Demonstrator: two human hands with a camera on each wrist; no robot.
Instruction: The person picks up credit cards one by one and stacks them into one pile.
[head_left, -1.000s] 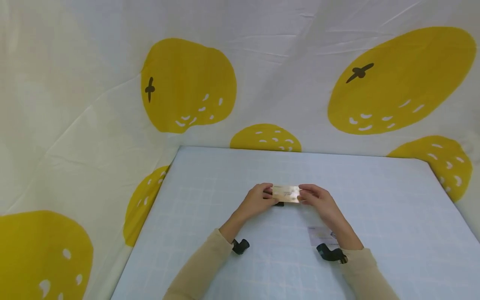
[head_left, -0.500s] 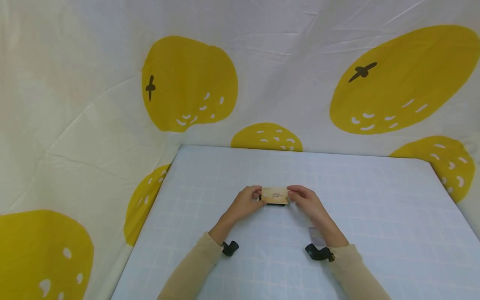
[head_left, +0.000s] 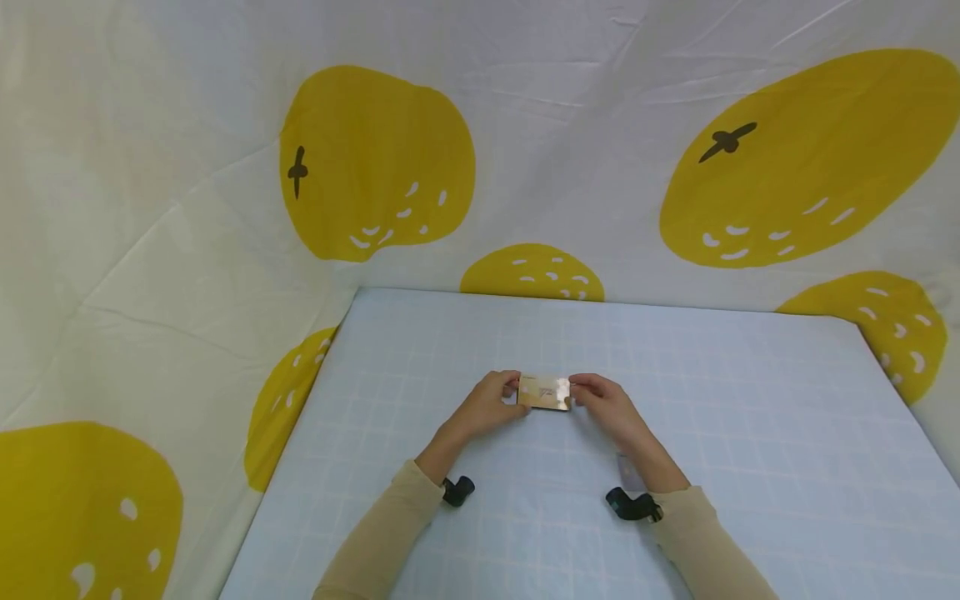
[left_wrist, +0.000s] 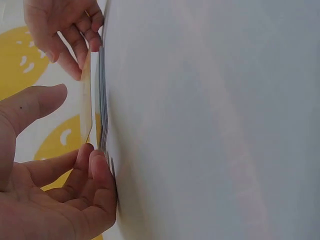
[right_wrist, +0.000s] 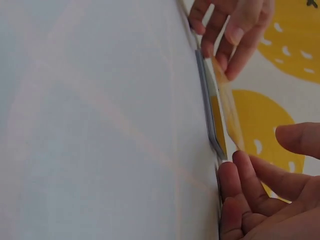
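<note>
A gold-tan card lies level between the fingertips of both hands, over a thin dark-edged stack of flat cards on the table. In the wrist views a narrow gap shows between the gold card and the stack. My left hand touches the card's left end with loosely bent fingertips, its thumb raised clear. At the right end my right hand touches the card's edge in the same way, thumb apart. The lower fingers of both hands rest beside the ends of the stack.
A pale purple card lies on the table, partly hidden by the right forearm. Light blue checked cloth covers the table. Behind and to the left hangs a white curtain printed with yellow fruit. Dark wrist cameras sit on both wrists.
Both hands have moved left with the gold card and lowered it over the stack, whose dark edge showed more before. The right forearm now covers more of the purple card.
</note>
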